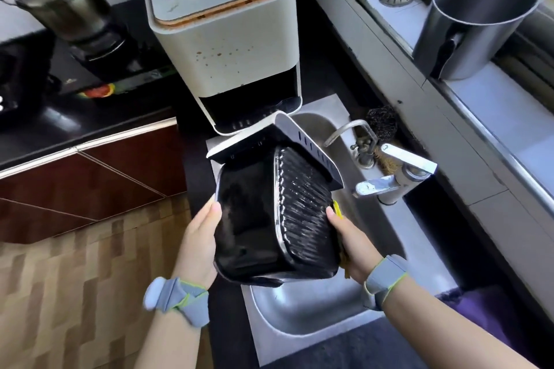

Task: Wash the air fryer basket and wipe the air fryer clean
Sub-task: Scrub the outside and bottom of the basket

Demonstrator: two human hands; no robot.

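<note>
Over open floor at the counter edge the left hand grips the tilted black air fryer basket, ribbed underside up above the sink, while the right hand presses a yellow sponge to it, taps close beside, and the air fryer has 2 knobs.

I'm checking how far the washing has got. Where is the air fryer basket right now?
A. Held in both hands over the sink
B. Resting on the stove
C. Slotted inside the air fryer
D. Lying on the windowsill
A: the left hand and right hand hold the air fryer basket tilted above the sink, and the air fryer slot is empty.
</note>
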